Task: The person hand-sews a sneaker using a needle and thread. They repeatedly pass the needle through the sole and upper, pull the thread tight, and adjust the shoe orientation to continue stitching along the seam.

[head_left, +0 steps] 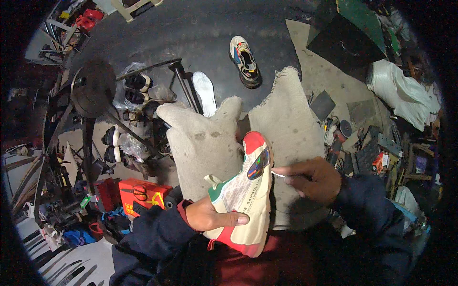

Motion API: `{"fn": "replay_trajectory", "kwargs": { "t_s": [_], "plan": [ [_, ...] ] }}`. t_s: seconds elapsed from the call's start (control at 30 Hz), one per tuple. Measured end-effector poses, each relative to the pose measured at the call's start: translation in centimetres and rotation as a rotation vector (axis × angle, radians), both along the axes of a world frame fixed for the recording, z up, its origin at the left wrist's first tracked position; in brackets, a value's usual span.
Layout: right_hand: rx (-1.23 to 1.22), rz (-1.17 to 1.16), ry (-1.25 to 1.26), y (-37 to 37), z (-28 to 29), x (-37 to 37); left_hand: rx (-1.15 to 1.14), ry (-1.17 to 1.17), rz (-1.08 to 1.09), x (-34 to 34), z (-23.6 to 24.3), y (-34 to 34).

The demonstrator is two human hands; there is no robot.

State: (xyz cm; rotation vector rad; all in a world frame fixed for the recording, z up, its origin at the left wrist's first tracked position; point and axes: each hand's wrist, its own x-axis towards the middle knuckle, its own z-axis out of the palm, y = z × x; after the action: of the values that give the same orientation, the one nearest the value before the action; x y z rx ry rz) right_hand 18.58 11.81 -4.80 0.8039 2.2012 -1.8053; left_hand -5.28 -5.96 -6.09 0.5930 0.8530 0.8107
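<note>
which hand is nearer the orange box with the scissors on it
Left. The left hand, gripping the shoe, sits just right of the orange box; the right hand is beyond the shoe.

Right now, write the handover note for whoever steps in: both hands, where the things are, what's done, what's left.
Left hand: grips the cream, red and green sneaker from the side, sole turned away, held over the lap.
Right hand: pinches a thin white stick-like tool, too small to identify, its tip at the sneaker's side edge near the toe.
The sneaker is above a grey cloth draped over the knees. A second sneaker and a white insole lie on the floor ahead.
Done: cannot tell from this view.
Left: work along the sneaker's edge appears under way.
</note>
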Motion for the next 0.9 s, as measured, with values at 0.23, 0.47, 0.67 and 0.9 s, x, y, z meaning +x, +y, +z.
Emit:
{"fn": "replay_trajectory", "kwargs": {
  "t_s": [0.23, 0.47, 0.67, 0.9],
  "plan": [
    [0.117, -0.088, 0.213, -1.5, -1.0, 2.5, -0.165, -0.143, 0.197, 1.9, 0.7, -1.1],
    [0.226, -0.078, 0.351, -2.2, -1.8, 3.8, -0.213, -0.216, 0.302, 2.8, 0.0, -2.1],
    [0.146, -0.096, 0.280, -3.2, 0.1, 3.3, -0.084, -0.158, 0.214, 2.1, 0.1, -2.4],
    [-0.078, -0.095, -0.045, -1.9, 3.1, 2.4, 0.032, 0.012, 0.059, 1.3, -0.5, -2.2]
  ]
}}
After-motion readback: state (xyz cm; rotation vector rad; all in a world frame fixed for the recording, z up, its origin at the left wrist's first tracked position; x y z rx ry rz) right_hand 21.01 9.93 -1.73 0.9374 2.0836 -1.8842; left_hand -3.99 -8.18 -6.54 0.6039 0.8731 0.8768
